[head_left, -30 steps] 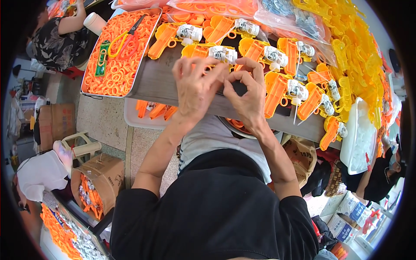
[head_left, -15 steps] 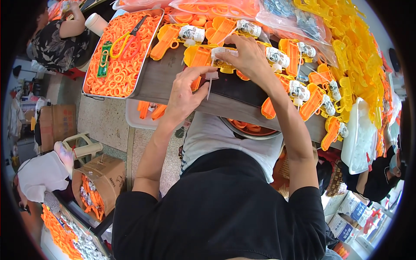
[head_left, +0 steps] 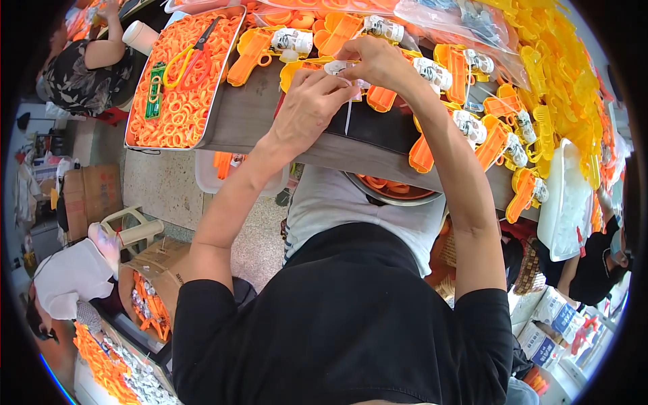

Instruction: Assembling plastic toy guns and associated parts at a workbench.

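- The left hand (head_left: 312, 108) is curled, fingertips bunched at the near side of a gun-shaped toy assembly (head_left: 298, 68); whether it pinches anything cannot be told, as its own fingers cover the spot.
- The right hand (head_left: 383, 66) arches over from the other side, fingers bent down at the printed white cylinder (head_left: 335, 67) of that assembly; its grip cannot be told either.
- The assembly, yellow shell with an orange insert, lies on the grey table (head_left: 256, 128), mostly hidden by the hands.
- A thin whitish strip (head_left: 349, 118) hangs just below the left fingertips, in front of a dark mat (head_left: 380, 127).
- Similar orange-and-yellow assemblies lie around, one to the upper left (head_left: 251, 57), others beyond and to the right.
- Further left, a metal-edged tray (head_left: 225, 79) is heaped with orange plastic rings (head_left: 179, 128); scissors (head_left: 201, 46) (one handle loop yellow, the other reddish) rest on top, near a green plastic piece (head_left: 154, 94).
- Yellow shells (head_left: 563, 74) pile up at the right, above a white tub (head_left: 548, 229).
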### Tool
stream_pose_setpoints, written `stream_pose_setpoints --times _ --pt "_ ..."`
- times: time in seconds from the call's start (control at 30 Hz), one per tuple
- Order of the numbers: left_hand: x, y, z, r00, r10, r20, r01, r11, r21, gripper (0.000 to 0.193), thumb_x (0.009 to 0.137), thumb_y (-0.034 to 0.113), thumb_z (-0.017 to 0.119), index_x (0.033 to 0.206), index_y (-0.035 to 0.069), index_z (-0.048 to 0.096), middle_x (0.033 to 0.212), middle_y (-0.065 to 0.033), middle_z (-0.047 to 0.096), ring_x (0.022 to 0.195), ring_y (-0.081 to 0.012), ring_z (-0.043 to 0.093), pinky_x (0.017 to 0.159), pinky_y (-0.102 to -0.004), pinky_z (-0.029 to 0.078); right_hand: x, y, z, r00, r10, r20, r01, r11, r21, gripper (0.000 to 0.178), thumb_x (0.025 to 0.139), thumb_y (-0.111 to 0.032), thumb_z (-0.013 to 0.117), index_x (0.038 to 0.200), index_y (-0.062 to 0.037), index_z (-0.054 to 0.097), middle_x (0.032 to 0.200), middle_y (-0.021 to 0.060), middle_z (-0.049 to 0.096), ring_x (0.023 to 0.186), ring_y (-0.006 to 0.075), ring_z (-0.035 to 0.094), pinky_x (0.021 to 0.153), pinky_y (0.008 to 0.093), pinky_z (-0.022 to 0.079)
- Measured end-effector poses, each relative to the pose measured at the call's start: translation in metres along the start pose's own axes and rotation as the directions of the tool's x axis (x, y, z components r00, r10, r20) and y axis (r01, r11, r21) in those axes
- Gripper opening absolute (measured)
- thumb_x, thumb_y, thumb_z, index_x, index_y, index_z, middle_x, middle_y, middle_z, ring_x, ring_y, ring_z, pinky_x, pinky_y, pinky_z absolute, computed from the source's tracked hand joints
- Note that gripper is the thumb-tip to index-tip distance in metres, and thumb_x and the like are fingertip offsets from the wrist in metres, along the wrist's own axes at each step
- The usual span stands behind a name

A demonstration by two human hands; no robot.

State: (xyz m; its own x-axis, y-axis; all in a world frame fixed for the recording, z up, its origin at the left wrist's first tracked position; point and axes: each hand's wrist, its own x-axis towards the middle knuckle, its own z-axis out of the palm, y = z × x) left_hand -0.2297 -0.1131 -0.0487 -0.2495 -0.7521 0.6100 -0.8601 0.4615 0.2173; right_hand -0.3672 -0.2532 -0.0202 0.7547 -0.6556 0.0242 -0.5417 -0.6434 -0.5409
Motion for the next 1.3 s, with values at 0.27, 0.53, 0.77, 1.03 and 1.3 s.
stream_pose_setpoints --times 0.27,0.53,0.77,1.03,1.3 --pt "0.012 0.002 -0.009 0.971 0.134 0.199 -0.154 0.984 0.09 0.025 0.083 0.006 0.06 0.105 0.011 0.068 0.107 -0.0034 0.063 0.102 -0.021 0.061 0.093 -0.0378 0.044 0.001 0.001 0.001 0.997 0.079 0.026 -0.08 0.996 0.039 0.036 0.069 -0.028 0.074 0.103 -0.0141 0.074 0.098 0.0049 0.073 0.102 0.0237 0.065 0.092 0.0467 0.038" --pt "0.024 0.008 -0.015 0.937 0.186 0.295 -0.244 0.955 0.171 0.022 0.083 0.006 0.061 0.103 0.012 0.068 0.104 -0.0036 0.062 0.101 -0.0198 0.063 0.089 -0.0371 0.042 -0.001 0.001 0.001 0.999 0.029 -0.023 -0.031 0.998 -0.056 0.044 0.07 -0.028 0.077 0.108 -0.0058 0.073 0.104 0.013 0.072 0.099 0.0273 0.068 0.088 0.0389 0.051" --pt "0.031 0.01 -0.011 0.897 0.206 0.392 -0.317 0.916 0.244 0.018 0.086 0.009 0.06 0.101 0.01 0.07 0.104 -0.0033 0.063 0.099 -0.0185 0.063 0.088 -0.0375 0.042 0.004 -0.002 0.001 0.998 0.069 -0.001 -0.069 0.996 -0.059 0.047 0.066 -0.027 0.079 0.107 -0.0064 0.073 0.103 0.0121 0.073 0.097 0.0276 0.069 0.087 0.0386 0.051" --pt "-0.01 0.0 0.007 0.999 -0.002 0.043 -0.002 0.996 0.086 0.025 0.084 0.008 0.065 0.106 0.017 0.073 0.088 0.0009 0.068 0.089 -0.0166 0.066 0.086 -0.0357 0.044 -0.003 -0.004 0.003 0.999 0.023 -0.039 -0.023 1.0 -0.014 0.044 0.068 -0.029 0.079 0.105 -0.0078 0.073 0.101 0.0115 0.072 0.097 0.0283 0.068 0.084 0.0401 0.051" --pt "-0.01 0.007 -0.006 0.95 -0.259 -0.173 0.275 0.958 0.076 0.023 0.081 0.012 0.074 0.104 0.013 0.073 0.098 -0.001 0.064 0.088 -0.0192 0.062 0.081 -0.0352 0.044 -0.001 0.001 0.003 0.999 0.047 0.0 -0.047 0.998 0.036 0.05 0.068 -0.035 0.082 0.105 -0.0043 0.072 0.102 0.0123 0.071 0.099 0.0278 0.067 0.085 0.0402 0.05"
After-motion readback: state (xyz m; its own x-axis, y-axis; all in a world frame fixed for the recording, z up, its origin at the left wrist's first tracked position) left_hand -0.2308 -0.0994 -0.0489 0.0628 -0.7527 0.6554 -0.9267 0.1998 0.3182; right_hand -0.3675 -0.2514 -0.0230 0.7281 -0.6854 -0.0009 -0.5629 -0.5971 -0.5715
